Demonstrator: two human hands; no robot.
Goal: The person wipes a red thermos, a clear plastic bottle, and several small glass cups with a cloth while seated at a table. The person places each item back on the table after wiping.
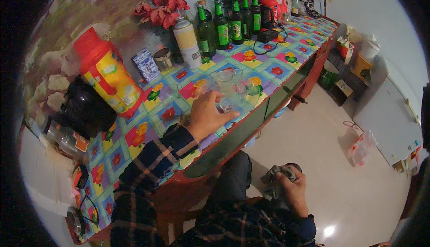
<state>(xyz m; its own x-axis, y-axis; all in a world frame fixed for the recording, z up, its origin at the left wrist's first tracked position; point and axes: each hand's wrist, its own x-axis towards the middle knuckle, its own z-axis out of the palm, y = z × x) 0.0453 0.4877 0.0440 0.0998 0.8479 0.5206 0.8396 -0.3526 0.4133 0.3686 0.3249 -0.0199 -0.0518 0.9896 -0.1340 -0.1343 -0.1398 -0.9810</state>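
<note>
My left hand (210,114) is over the table near its front edge, its thumb and fingers curved around a small clear glass (227,104). Whether the fingers grip the glass or only surround it is unclear. Several more clear glasses (224,76) stand close together just beyond that hand; their outlines blur into the patterned cloth. Low over my lap, away from the table, my right hand (295,188) clutches a crumpled grey-green cloth (273,183).
A flowered tablecloth (168,114) covers the long table. Along the wall side stand a red-yellow thermos (112,76), a blue-white box (145,65), a glass jar (163,59), a spray can (187,42) and several green bottles (222,29). A plastic bag (362,149) lies on the floor.
</note>
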